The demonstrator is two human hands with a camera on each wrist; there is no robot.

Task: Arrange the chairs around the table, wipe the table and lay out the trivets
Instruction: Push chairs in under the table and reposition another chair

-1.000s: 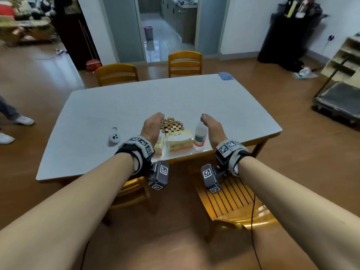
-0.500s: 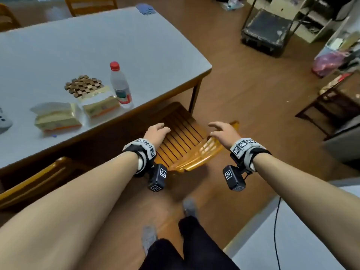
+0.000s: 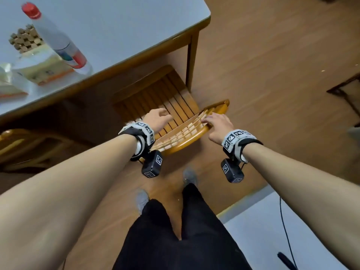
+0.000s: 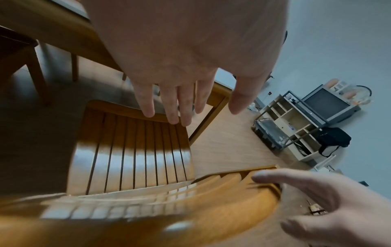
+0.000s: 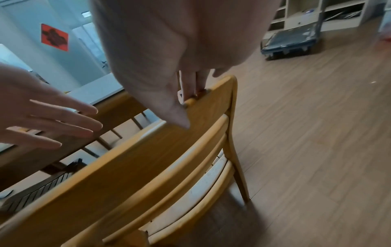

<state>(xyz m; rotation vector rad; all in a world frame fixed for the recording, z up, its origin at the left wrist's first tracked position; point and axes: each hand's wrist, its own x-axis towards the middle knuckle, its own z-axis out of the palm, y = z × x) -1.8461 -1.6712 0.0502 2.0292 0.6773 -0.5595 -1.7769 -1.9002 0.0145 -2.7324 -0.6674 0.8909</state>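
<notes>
The right hand [image 3: 218,126] has its grip on the top rail of the wooden chair [image 3: 175,112], near the rail's right end: in the right wrist view the fingers [image 5: 191,83] curl over the far side of the rail while the thumb [image 5: 180,117] lies against the near face, so the rail is pinched between them. The left hand [image 3: 157,118] holds nothing; its grip is wide, the fingers [image 4: 173,107] straight and spread, hovering over the slatted seat just ahead of the backrest without plainly touching it.

The chair stands at the near right corner of the desk [image 3: 120,26], its seat partly tucked beneath the desk edge, beside the desk leg [image 3: 190,61], and its curved backrest toward the person. A 2nd chair [image 3: 23,145] of the same wood sits well to the left, also at the near side of the desk.

On the desk, near its front edge, a clear bottle [image 3: 58,41] with a red cap stands beside a trivet [image 3: 26,38] of small wooden blocks. Just in front of these lie 2 tissue packs [image 3: 44,70], side by side.

Below the arms, the person's dark trousers and grey shoes [image 3: 142,199] stand on the wooden floor [image 3: 272,55] just behind the chair.
</notes>
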